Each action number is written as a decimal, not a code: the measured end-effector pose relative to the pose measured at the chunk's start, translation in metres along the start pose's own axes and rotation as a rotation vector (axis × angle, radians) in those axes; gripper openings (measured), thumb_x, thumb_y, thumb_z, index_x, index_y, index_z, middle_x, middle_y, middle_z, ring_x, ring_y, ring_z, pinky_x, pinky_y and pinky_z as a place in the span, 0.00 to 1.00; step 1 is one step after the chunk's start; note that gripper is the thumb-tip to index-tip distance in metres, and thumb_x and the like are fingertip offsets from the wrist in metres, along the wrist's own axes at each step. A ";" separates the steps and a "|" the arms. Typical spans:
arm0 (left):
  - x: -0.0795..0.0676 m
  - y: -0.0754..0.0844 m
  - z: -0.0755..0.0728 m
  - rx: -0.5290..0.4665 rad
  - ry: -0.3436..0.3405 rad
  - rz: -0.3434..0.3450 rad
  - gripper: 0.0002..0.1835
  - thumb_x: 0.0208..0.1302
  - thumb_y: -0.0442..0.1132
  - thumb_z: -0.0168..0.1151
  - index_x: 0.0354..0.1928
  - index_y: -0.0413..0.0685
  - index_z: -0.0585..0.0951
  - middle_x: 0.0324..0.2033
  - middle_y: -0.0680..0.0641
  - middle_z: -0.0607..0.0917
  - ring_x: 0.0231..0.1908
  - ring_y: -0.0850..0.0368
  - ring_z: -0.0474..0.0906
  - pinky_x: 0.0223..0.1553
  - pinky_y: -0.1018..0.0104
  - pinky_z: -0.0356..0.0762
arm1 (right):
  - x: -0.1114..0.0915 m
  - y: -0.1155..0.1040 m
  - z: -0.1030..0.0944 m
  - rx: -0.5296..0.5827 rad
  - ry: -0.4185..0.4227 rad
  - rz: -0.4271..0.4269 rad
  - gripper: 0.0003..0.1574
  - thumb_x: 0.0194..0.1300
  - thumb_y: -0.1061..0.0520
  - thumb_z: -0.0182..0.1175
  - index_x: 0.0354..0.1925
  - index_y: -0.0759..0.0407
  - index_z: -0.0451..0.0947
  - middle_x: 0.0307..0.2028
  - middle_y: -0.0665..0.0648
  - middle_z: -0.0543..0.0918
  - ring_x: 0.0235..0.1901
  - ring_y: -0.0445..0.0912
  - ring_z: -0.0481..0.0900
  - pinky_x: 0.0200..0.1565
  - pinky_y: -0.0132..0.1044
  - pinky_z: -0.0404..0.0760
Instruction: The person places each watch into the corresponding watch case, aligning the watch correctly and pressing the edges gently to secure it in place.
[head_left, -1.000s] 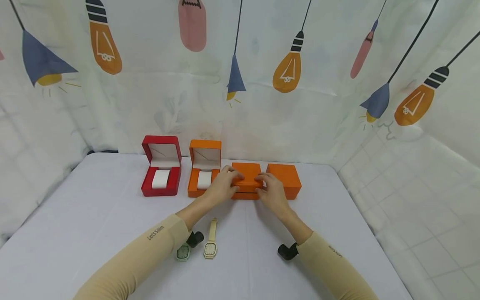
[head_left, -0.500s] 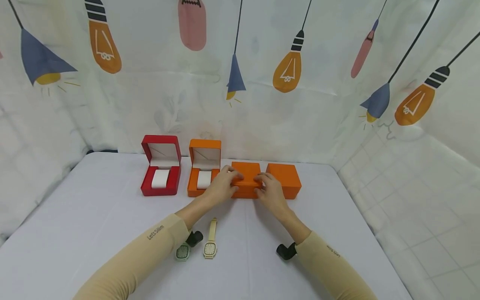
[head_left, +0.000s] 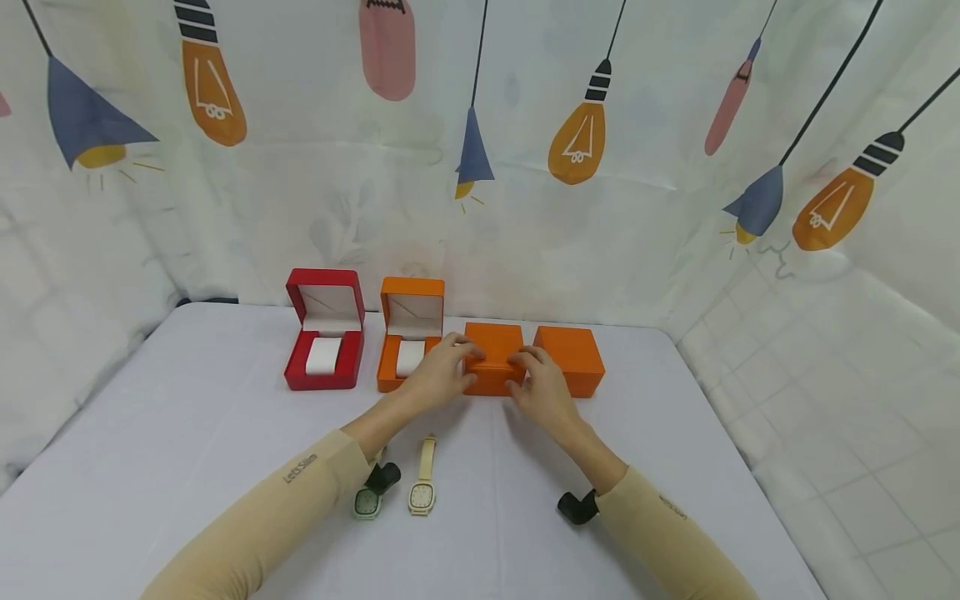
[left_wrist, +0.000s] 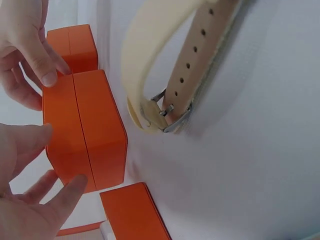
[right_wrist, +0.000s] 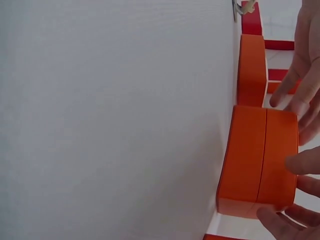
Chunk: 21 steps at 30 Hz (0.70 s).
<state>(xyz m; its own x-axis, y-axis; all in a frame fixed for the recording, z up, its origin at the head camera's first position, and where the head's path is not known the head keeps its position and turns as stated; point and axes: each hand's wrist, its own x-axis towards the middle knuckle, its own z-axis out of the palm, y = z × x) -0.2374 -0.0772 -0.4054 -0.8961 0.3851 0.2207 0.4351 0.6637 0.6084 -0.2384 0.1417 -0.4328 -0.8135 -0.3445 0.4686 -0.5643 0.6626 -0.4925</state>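
In the head view an orange watch box, its lid down, stands at the back of the table between my hands. My left hand holds its left side, and my right hand holds its right side, thumbs toward the front. From the left wrist, a thin seam shows round the orange box, with fingertips on its lid and corners. In the right wrist view a finger rests on the lid. A cream watch and a pale green watch, partly hidden by the left wrist camera, lie nearer me.
Left of the held box are an open red watch box and an open orange one, each with a white cushion. A second orange box, lid down, sits on the right. A white cloth covers the table; a printed curtain hangs behind.
The lid of the orange box between my hands has come down, and the dark gap beneath it has narrowed to a thin seam. Both hands stay almost in place.
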 end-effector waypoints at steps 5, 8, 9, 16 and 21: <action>-0.002 -0.003 -0.002 -0.051 0.010 0.005 0.18 0.68 0.33 0.68 0.59 0.41 0.82 0.61 0.40 0.75 0.58 0.38 0.76 0.60 0.46 0.76 | -0.003 -0.001 -0.003 0.010 -0.007 0.006 0.21 0.61 0.67 0.73 0.52 0.66 0.81 0.60 0.71 0.76 0.52 0.63 0.81 0.51 0.51 0.85; -0.004 -0.004 -0.003 -0.063 0.019 0.011 0.19 0.68 0.33 0.68 0.60 0.41 0.81 0.59 0.40 0.76 0.57 0.38 0.77 0.59 0.46 0.76 | -0.005 -0.002 -0.006 0.037 -0.011 0.005 0.20 0.61 0.66 0.73 0.52 0.65 0.81 0.61 0.73 0.74 0.52 0.64 0.81 0.51 0.52 0.85; -0.004 -0.004 -0.003 -0.062 0.023 0.011 0.20 0.68 0.34 0.69 0.60 0.41 0.81 0.58 0.40 0.76 0.56 0.39 0.77 0.58 0.46 0.76 | -0.005 -0.002 -0.007 0.039 -0.012 0.004 0.20 0.62 0.66 0.73 0.52 0.65 0.80 0.62 0.73 0.73 0.54 0.65 0.80 0.52 0.54 0.84; -0.009 -0.003 -0.008 -0.060 0.041 0.001 0.20 0.68 0.35 0.69 0.60 0.42 0.81 0.58 0.39 0.77 0.57 0.41 0.76 0.58 0.46 0.77 | -0.009 -0.004 -0.011 0.031 -0.014 0.017 0.19 0.63 0.64 0.72 0.52 0.62 0.81 0.63 0.72 0.72 0.65 0.65 0.68 0.63 0.61 0.73; -0.014 0.000 -0.014 -0.078 0.048 -0.040 0.19 0.68 0.36 0.69 0.59 0.43 0.82 0.60 0.40 0.77 0.58 0.40 0.76 0.58 0.47 0.79 | -0.013 -0.009 -0.014 0.043 0.005 0.009 0.17 0.64 0.64 0.71 0.51 0.64 0.81 0.59 0.67 0.74 0.62 0.62 0.70 0.64 0.58 0.73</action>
<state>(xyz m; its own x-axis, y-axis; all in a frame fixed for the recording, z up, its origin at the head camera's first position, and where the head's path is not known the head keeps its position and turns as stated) -0.2266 -0.0916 -0.3981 -0.9166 0.3271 0.2297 0.3922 0.6255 0.6745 -0.2210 0.1489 -0.4240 -0.8178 -0.3353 0.4678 -0.5627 0.6366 -0.5273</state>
